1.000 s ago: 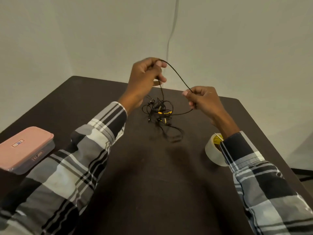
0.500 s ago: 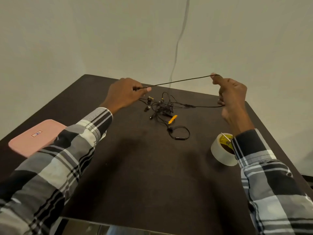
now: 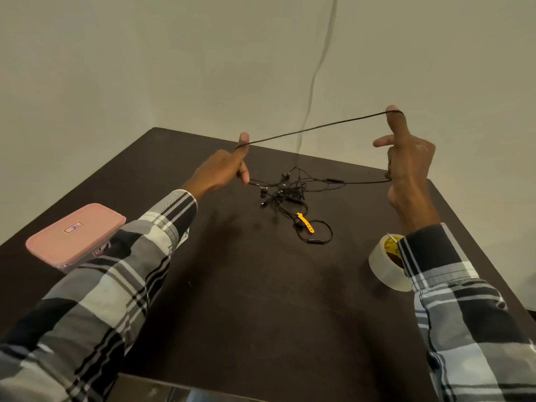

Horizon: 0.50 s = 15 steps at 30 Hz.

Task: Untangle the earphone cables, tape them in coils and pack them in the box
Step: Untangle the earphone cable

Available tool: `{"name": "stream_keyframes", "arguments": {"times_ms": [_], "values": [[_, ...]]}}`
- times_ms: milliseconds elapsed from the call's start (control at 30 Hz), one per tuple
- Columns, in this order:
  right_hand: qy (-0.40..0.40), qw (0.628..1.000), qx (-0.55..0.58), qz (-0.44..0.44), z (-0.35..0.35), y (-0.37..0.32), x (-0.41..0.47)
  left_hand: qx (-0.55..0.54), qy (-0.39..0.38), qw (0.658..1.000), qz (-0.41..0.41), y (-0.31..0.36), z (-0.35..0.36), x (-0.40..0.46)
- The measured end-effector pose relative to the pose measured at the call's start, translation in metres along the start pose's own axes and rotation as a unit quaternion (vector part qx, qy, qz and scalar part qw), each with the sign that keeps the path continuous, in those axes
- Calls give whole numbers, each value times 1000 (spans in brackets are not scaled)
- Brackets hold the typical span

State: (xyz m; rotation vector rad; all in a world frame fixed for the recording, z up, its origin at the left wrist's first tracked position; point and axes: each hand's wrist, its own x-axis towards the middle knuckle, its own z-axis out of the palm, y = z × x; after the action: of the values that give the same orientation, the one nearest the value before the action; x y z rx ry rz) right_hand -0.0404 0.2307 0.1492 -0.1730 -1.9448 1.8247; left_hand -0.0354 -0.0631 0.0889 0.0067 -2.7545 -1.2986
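We hold one black cable (image 3: 316, 129) stretched taut in the air between our hands. Our left hand (image 3: 223, 169) has it looped over the raised forefinger, the other fingers curled under with the strand running on beneath them. Our right hand (image 3: 406, 158) carries it over the tip of an upright finger, then down the back of the hand, where the lower fingers seem to close on it; the thumb side stands open. From both hands the strand runs down into the tangle (image 3: 284, 192), which lies on the table (image 3: 261, 300) between and a little beyond our wrists, with a yellow tie (image 3: 304, 222) just beside a loose loop at its near edge.

By our judgement we are early in the untangling: one length is drawn out, yet both its ends are caught in the knot. Nothing is coiled and nothing is taped. The tape (image 3: 385, 262) stands on the table under our right sleeve, apparently untouched. The box (image 3: 72, 236) sits well apart at the left edge with its pink lid on, so packing is all ahead
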Motion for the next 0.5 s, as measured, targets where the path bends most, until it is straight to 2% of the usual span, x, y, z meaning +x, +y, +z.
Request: {"name": "stream_keyframes", "arguments": {"times_ms": [100, 267, 400, 500], "values": [[-6, 1000, -29, -4, -2, 2, -1, -31, -47, 998, -35, 13, 0, -9], [-74, 994, -76, -3, -5, 11, -6, -79, -131, 981, -123, 16, -5, -16], [-38, 997, -61, -7, -8, 12, -6, -40, -137, 983, -118, 22, -7, -21], [-38, 998, -39, -12, -7, 4, -8, -63, -118, 986, -104, 20, -6, -19]]}}
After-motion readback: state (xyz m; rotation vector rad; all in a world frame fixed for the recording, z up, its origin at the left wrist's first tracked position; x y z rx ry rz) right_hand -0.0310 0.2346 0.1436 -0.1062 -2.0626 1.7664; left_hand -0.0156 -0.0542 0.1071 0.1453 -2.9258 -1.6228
